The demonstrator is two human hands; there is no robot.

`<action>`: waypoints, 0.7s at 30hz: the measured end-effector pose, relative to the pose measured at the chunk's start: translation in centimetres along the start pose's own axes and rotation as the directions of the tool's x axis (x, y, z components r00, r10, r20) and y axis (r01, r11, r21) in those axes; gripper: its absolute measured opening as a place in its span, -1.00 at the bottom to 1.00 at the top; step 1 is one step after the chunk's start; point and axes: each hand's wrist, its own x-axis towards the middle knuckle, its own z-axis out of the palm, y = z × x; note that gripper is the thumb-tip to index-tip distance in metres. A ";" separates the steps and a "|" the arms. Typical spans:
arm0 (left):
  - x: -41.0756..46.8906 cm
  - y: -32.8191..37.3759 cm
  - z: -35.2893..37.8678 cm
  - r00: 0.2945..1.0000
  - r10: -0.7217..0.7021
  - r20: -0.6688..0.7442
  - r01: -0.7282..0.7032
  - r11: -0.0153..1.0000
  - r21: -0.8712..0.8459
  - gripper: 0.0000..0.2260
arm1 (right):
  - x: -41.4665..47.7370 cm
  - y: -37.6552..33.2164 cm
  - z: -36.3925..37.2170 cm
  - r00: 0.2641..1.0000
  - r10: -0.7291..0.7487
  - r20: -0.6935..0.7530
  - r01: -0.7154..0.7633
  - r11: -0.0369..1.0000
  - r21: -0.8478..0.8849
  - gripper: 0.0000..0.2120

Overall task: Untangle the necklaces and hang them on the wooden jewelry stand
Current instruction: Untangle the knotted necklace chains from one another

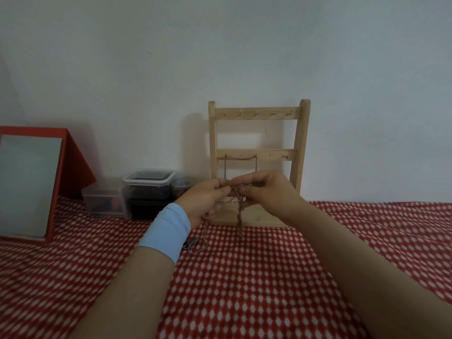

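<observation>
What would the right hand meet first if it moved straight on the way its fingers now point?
Probably the left hand: the right hand points across at it, their fingertips nearly touching around the tangled necklaces; depth is unclear.

The cloth (244, 277) is red, patterned all over with rows of small white diamonds. The stand (299, 143) is pale, unpainted wood with small silvery hooks (257, 113). The wall (220, 45) is plain greyish white. The wristband (165, 231) is light blue. The mirror (27, 187) shows grey glass in a red frame. The boxes (146, 182) are clear plastic with dark contents. The hung chain (241, 157) and the held chain (239, 216) look coppery brown; the loose chain (195, 245) is silver.
</observation>
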 end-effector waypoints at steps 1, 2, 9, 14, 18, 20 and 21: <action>0.0 0.1 -0.1 1.000 0.006 0.000 -0.006 1.000 0.006 -0.78 | 0.0 -0.1 0.0 1.000 0.000 -0.017 0.000 1.000 0.022 -0.82; -0.1 0.3 -0.2 1.000 0.009 0.001 -0.009 0.999 0.032 -0.79 | 0.0 -0.2 -0.1 0.999 0.000 -0.040 0.002 1.000 0.031 -0.84; -0.8 1.3 -1.1 0.997 -0.070 -0.017 0.071 0.902 0.425 -0.85 | 0.1 -0.4 -0.5 0.991 -0.019 -0.134 0.038 0.989 0.145 -0.89; -1.3 1.6 -1.7 0.989 -0.149 -0.010 0.097 0.593 0.799 -0.82 | 0.1 -1.7 -1.0 0.992 0.058 -0.108 0.001 0.881 0.473 -0.83; -1.7 1.9 -1.9 0.949 -0.316 -0.025 0.151 0.382 0.912 -0.74 | 0.2 -1.5 -1.1 0.997 0.053 -0.064 -0.024 0.920 0.391 -0.85; -1.9 2.0 -1.8 0.934 -0.354 -0.039 0.146 0.279 0.949 -0.73 | 0.1 -1.2 -1.0 0.999 0.029 -0.037 -0.018 0.963 0.269 -0.85; -2.0 2.1 -1.7 0.930 -0.364 -0.045 0.142 0.244 0.959 -0.72 | 0.0 -1.1 -0.9 0.999 0.012 -0.035 -0.006 0.987 0.158 -0.85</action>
